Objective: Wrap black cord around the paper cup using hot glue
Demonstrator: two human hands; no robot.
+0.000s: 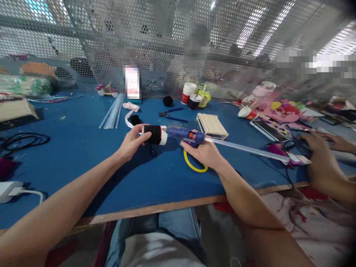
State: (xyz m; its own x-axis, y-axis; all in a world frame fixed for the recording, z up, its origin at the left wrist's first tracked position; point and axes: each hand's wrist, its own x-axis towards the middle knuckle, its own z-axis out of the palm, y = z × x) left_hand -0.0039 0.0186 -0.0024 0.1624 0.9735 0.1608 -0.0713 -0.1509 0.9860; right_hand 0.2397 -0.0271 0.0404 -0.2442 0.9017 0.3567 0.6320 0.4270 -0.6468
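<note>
The black-wrapped paper cup (154, 135) lies on its side above the blue table (133, 181), and it serves as the landmark here. The left hand (135, 141) pinches it between thumb and fingers at its left end. The right hand (208, 152) is wrapped around the grip of a blue hot glue gun (179, 132), just right of the cup; the nozzle reaches the cup's right end, though whether it touches, or any glue is out, I cannot tell. A long clear glue stick (247, 148) runs from the back of the gun, away from the cup.

Judged by its surface, the winding looks well advanced: black covers most of the visible wall, while a white band at the right end is bare. The far side is hidden, so how much is left there cannot be told.

Beyond the cup and to its right stands a second black-covered cup (194, 103) with a white rim, which looks further along. A black yarn ball (167, 101) sits beyond the landmark cup, and spare glue sticks (112, 113) lie to its left.
</note>
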